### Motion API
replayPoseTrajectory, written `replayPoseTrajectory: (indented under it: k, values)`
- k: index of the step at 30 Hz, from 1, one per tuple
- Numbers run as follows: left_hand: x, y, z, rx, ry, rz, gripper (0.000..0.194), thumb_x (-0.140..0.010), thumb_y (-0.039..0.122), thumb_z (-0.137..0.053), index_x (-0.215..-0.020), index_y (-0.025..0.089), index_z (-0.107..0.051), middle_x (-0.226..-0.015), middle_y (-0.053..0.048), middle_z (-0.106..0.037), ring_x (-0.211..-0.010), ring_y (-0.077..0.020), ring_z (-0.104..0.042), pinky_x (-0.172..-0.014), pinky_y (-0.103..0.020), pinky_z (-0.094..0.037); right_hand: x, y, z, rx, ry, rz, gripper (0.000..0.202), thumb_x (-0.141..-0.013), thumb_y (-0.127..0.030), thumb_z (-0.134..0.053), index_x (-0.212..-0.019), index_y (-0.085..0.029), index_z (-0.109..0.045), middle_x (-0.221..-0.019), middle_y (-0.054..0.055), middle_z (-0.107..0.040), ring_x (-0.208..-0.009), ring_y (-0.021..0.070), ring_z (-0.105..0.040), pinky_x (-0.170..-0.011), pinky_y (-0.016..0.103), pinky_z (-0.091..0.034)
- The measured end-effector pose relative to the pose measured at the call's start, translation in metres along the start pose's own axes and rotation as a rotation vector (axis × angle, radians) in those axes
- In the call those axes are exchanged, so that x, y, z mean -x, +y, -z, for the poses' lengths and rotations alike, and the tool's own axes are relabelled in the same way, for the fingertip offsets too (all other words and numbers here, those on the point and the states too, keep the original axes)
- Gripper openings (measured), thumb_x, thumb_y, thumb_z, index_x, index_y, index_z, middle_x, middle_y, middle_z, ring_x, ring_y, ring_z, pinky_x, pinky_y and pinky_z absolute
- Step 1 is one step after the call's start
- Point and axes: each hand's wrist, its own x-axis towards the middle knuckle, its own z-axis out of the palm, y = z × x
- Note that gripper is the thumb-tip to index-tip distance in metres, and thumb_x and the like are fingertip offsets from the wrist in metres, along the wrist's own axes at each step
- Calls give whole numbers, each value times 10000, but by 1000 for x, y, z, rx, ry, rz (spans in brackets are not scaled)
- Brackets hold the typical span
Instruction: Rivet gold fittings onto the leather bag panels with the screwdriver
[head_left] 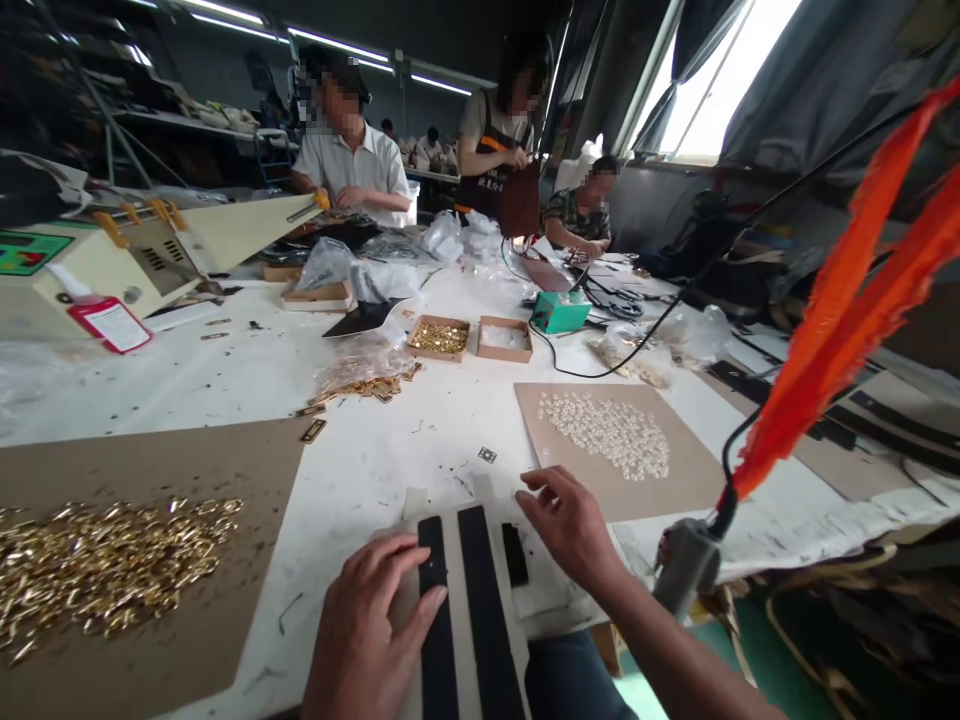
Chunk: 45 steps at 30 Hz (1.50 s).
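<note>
A pale board lies at the front edge of the table, with two long black strips running lengthwise on it. My left hand rests on the board's left side, its fingertips and thumb apart and touching the left black strip. To the right of the board, my right hand hovers with bent, parted fingers, and I see nothing in it. Beneath it is a short black piece. Beyond the board lies a small dark patterned plate.
Gold metal fittings cover a brown sheet at left; small pale pieces lie on another at right. Behind are shallow boxes, a green device and a red-labelled bottle. An orange ribbon hangs at right. Several people work beyond.
</note>
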Motion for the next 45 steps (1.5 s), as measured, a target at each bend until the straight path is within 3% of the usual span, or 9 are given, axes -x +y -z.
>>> replayPoseTrajectory:
  k: [5,9,18,26,32,40,45]
  values:
    - [1,-8,-5,-23,40,-34,267,-950,476,-701,-1161,314,-678,-1261,-44,-719,-1157,-311,-673,-973,-503,-552,-40,49,48,437,100,-206,232,-949,-286,-619,-1115,-222,-768,-1070,55,-739,-829,194,-692,-761,306,-496]
    - [0,-8,-4,-23,52,-37,276,-945,494,-701,-1147,305,-690,-1250,-51,-729,-1146,-314,-683,-966,-500,-562,-58,65,62,558,122,-288,320,-974,-279,-579,-1234,-206,-751,-1150,82,-749,-1005,245,-700,-761,306,-463]
    - [0,-2,-1,19,35,-16,242,-935,405,-722,-1154,308,-690,-1257,-50,-724,-1170,-322,-669,-991,-534,-551,-72,58,64,781,-73,-317,293,-1008,-368,-553,-1037,-261,-825,-1139,82,-761,-975,249,-710,-692,296,-419]
    - [0,17,10,50,-30,70,252,-890,263,-769,-1133,279,-703,-1270,-63,-714,-1224,-328,-639,-1023,-551,-521,-85,47,68,995,-307,-213,315,-989,-279,-524,-955,-153,-811,-1048,177,-773,-977,304,-715,-724,332,-408]
    - [2,30,16,91,-54,137,307,-830,178,-828,-1104,246,-705,-1252,-59,-713,-1240,-313,-624,-1051,-543,-499,-95,42,70,1090,-458,-154,242,-918,-291,-602,-894,-151,-798,-1033,191,-762,-976,331,-707,-751,359,-422]
    - [3,34,19,143,-38,156,324,-803,165,-858,-1084,235,-713,-1229,-56,-722,-1247,-312,-631,-1064,-545,-487,-77,48,67,1118,-423,-171,319,-974,-317,-461,-929,-219,-762,-1025,133,-763,-916,313,-704,-665,350,-386]
    - [3,35,19,144,-37,155,326,-804,164,-858,-1088,229,-713,-1227,-58,-723,-1257,-315,-626,-1070,-553,-481,-76,51,69,1072,-420,-135,266,-940,-292,-494,-924,-237,-754,-1033,121,-768,-927,325,-700,-664,362,-384]
